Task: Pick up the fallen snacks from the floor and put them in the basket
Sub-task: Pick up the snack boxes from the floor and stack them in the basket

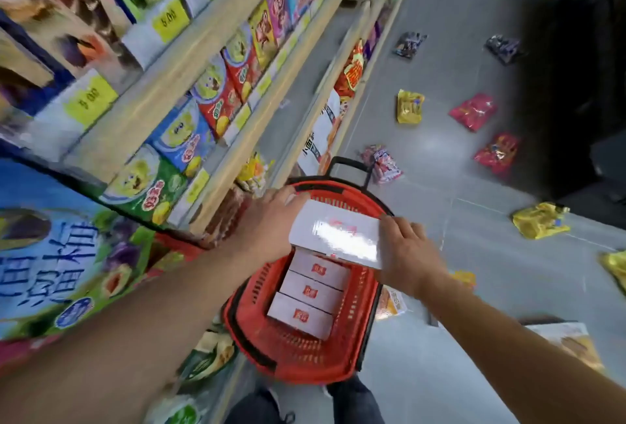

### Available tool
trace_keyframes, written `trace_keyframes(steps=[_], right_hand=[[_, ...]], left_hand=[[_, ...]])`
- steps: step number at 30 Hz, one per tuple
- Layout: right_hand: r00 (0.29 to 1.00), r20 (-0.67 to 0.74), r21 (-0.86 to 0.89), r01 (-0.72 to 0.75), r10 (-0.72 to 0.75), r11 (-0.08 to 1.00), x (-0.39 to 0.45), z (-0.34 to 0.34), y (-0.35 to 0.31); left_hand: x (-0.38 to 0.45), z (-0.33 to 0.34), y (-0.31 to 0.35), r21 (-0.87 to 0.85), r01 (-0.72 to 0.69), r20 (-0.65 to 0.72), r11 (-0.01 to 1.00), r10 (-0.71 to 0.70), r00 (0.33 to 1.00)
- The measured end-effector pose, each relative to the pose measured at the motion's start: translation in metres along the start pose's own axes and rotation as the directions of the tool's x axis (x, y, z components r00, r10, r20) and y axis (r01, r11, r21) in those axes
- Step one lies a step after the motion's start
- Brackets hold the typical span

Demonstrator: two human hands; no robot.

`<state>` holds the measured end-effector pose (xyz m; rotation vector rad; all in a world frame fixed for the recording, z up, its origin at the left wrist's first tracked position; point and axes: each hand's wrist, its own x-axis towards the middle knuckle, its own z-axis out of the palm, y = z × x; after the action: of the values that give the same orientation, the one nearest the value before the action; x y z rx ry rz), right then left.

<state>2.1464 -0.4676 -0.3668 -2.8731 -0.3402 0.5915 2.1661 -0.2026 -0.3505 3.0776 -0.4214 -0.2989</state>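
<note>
While both hands' grip holds a white box (335,237) over the red basket (366,291), snack packets (410,106) litter the floor (457,288).

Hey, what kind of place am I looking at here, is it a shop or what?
Most likely a shop aisle, probably a supermarket. Wooden shelves hold rows of packaged snacks behind yellow price tags, and a red shopping basket stands on the grey floor, where loose snack packets lie scattered.
</note>
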Motion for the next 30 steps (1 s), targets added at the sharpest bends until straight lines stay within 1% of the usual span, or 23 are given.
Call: trace_keyframes(steps=[3, 8, 10, 11, 14, 18, 20, 24, 28, 30], right_hand=[[0.998, 0.054, -0.006, 0.014, -0.014, 1.0, 0.042, 0.024, 0.012], [0.988, 0.152, 0.034, -0.005, 0.0, 0.999, 0.112, 0.083, 0.025], [0.982, 0.187, 0.035, -0.021, 0.014, 0.999, 0.139, 0.116, 0.031], [0.981, 0.193, 0.035, -0.04, 0.032, 0.999, 0.157, 0.144, 0.035], [0.979, 0.193, 0.026, -0.076, 0.07, 0.997, 0.19, 0.195, 0.041], [0.958, 0.24, -0.048, -0.149, 0.156, 0.988, 0.231, 0.27, 0.048], [0.949, 0.26, -0.087, -0.159, 0.177, 0.983, 0.246, 0.298, 0.051], [0.942, 0.246, -0.147, -0.195, 0.227, 0.97, 0.272, 0.343, 0.06], [0.941, 0.24, -0.19, -0.195, 0.238, 0.962, 0.294, 0.373, 0.07], [0.935, 0.26, -0.216, -0.188, 0.242, 0.958, 0.303, 0.385, 0.074]], left_hand=[[0.031, 0.038, -0.011, 0.01, 0.01, 0.035, 1.0, -0.01, 0.999], [0.08, 0.128, -0.037, -0.026, 0.054, 0.117, 0.998, -0.05, 0.992], [0.097, 0.169, -0.044, -0.067, 0.089, 0.129, 0.994, -0.079, 0.988], [0.109, 0.201, -0.05, -0.083, 0.099, 0.147, 0.992, -0.086, 0.985], [0.129, 0.258, -0.057, -0.109, 0.132, 0.192, 0.985, -0.109, 0.975], [0.157, 0.345, -0.067, -0.119, 0.108, 0.217, 0.987, -0.08, 0.973], [0.167, 0.376, -0.068, -0.119, 0.093, 0.225, 0.989, -0.065, 0.972], [0.185, 0.427, -0.07, -0.094, 0.122, 0.268, 0.988, -0.092, 0.959], [0.203, 0.463, -0.071, -0.082, 0.121, 0.273, 0.989, -0.094, 0.957], [0.212, 0.478, -0.071, -0.08, 0.117, 0.289, 0.99, -0.089, 0.953]])
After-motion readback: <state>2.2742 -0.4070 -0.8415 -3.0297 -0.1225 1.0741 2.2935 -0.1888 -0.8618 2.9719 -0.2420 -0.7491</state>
